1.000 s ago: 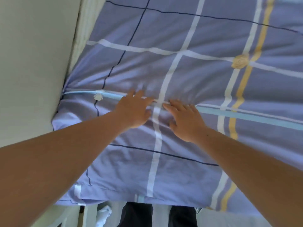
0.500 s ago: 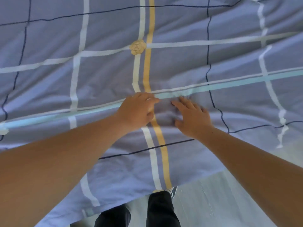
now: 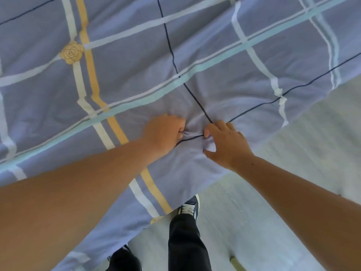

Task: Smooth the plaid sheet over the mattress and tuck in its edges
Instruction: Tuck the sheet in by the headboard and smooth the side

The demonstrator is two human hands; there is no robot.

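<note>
The plaid sheet (image 3: 214, 45) is lavender-blue with white, yellow, pale blue and thin navy lines and a yellow rose print (image 3: 71, 52). It covers the mattress across the upper view; its near edge hangs down over the side. My left hand (image 3: 163, 133) is curled, pinching a small bunch of sheet where two navy lines cross. My right hand (image 3: 224, 143) pinches the same bunch from the right between thumb and fingers. The two hands sit close together near the bed's near edge. The mattress itself is hidden under the sheet.
Pale grey floor (image 3: 293, 173) runs along the bed's near right side. My legs in dark trousers (image 3: 185, 241) and a dark sneaker with white laces (image 3: 188, 207) stand against the hanging sheet edge. A white bow print (image 3: 279, 95) lies near the sheet's right edge.
Both hands have travelled to the right along the sheet, past the yellow stripe. They lay flat on the sheet before; now their fingers have closed and gathered a fold of cloth between them.
</note>
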